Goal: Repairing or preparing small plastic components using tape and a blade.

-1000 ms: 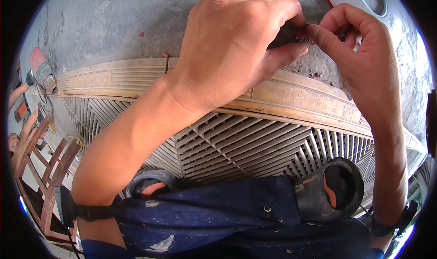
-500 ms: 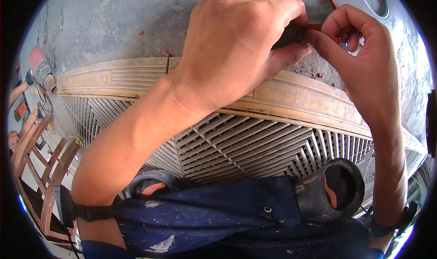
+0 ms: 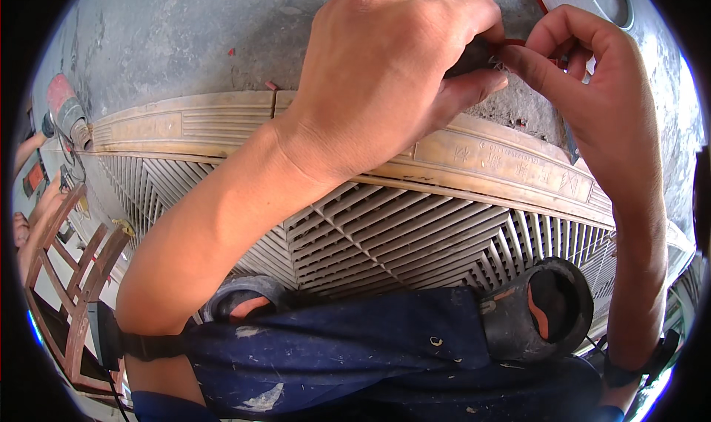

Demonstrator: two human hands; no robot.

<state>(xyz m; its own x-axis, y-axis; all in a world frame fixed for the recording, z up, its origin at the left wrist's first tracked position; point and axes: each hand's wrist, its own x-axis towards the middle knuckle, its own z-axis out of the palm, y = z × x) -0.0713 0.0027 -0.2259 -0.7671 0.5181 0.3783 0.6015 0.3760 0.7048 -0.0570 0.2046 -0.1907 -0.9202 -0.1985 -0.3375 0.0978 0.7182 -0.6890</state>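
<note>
Red strip (image 3: 516, 42) is seen, in the head view, pinched between thumb and forefinger of the right hand (image 3: 611, 103). It is held above the grey surface (image 3: 178, 44), just beside the left hand (image 3: 385, 66), whose grip cannot be told.
</note>
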